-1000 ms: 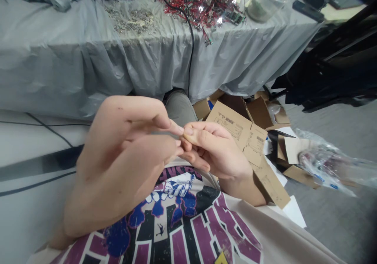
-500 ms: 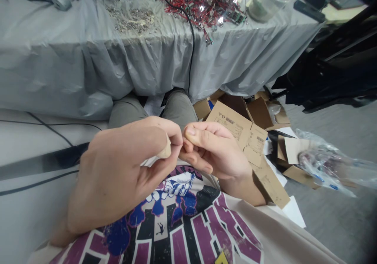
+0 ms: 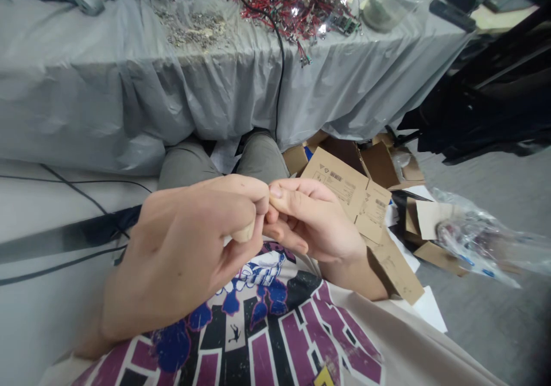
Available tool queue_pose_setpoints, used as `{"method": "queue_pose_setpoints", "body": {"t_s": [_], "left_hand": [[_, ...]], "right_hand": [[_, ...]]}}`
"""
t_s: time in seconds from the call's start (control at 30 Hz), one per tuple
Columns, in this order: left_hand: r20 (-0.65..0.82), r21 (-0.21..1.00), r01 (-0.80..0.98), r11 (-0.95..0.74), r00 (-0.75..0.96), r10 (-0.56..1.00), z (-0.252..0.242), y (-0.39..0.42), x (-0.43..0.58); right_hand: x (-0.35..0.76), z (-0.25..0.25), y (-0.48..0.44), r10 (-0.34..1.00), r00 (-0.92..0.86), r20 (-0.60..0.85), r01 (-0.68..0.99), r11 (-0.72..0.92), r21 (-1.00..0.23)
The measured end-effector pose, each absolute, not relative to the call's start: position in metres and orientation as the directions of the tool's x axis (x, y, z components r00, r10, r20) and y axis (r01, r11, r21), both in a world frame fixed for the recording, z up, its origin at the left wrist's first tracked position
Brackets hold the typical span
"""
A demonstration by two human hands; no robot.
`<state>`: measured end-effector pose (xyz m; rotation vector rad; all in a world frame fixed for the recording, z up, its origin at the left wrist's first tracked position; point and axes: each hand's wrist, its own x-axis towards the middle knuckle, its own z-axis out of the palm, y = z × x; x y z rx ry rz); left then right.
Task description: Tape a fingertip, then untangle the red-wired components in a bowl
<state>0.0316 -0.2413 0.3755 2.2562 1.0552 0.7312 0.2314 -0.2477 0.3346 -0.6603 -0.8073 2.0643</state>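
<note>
My left hand (image 3: 193, 248) is closed with its fingers curled inward, and its fingertips meet those of my right hand above my lap. My right hand (image 3: 307, 217) pinches with thumb and forefinger, its other fingers bent beneath. Whatever lies between the fingertips is hidden or too small to make out. Below both hands is the printed shirt (image 3: 258, 317) that I wear.
A table under a grey plastic sheet (image 3: 142, 88) stands ahead. It bears a heap of red wires with small circuit boards (image 3: 297, 7), scattered bits (image 3: 193, 27) and a clear plastic tub (image 3: 383, 7). Cardboard boxes (image 3: 340, 179) and a plastic bag (image 3: 477, 237) lie at right.
My left hand has shifted slightly to the right and turned a little, its thumb now lower and closer to the fingers. My right hand has hardly moved.
</note>
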Motion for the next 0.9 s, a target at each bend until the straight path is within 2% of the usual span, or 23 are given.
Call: {"method": "queue_pose_setpoints", "body": {"t_s": [0.13,0.33,0.53,0.9], "left_hand": [[0.285,0.632,0.513,-0.581,0.543,0.79,0.3796,-0.243,0.0315],[0.229,0.693,0.495,-0.525,0.539,0.81,0.3798,-0.2437,0.0292],[0.325,0.639,0.464,-0.614,0.561,0.762,0.3798,-0.2418,0.0322],[0.28,0.637,0.514,-0.574,0.539,0.794,0.3789,-0.2406,0.0335]], "right_hand": [[0.2306,0.3338,-0.2471,0.822,-0.542,-0.173,-0.487,-0.475,-0.733],[0.2295,0.3323,-0.2469,0.824,-0.54,-0.173,-0.493,-0.476,-0.728],[0.2293,0.3319,-0.247,0.819,-0.553,-0.152,-0.506,-0.475,-0.72],[0.2302,0.3315,-0.2464,0.818,-0.559,-0.134,-0.529,-0.477,-0.702]]}}
